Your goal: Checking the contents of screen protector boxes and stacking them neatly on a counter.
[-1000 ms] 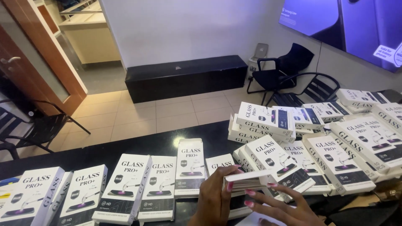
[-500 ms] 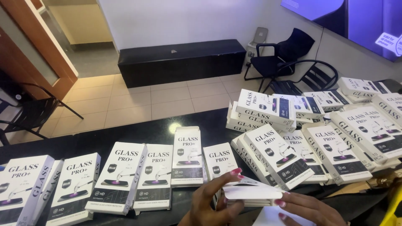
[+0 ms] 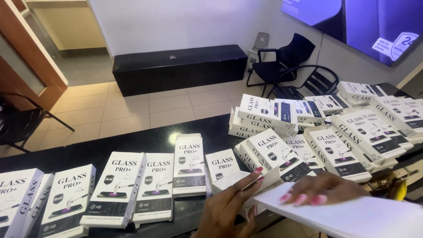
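The left hand (image 3: 231, 207) and right hand (image 3: 324, 191) are clamping a small stack of white boxes (image 3: 240, 183) between them above the dark surface (image 3: 145, 141), the stack's long axis running left-right, nearer the left hand.
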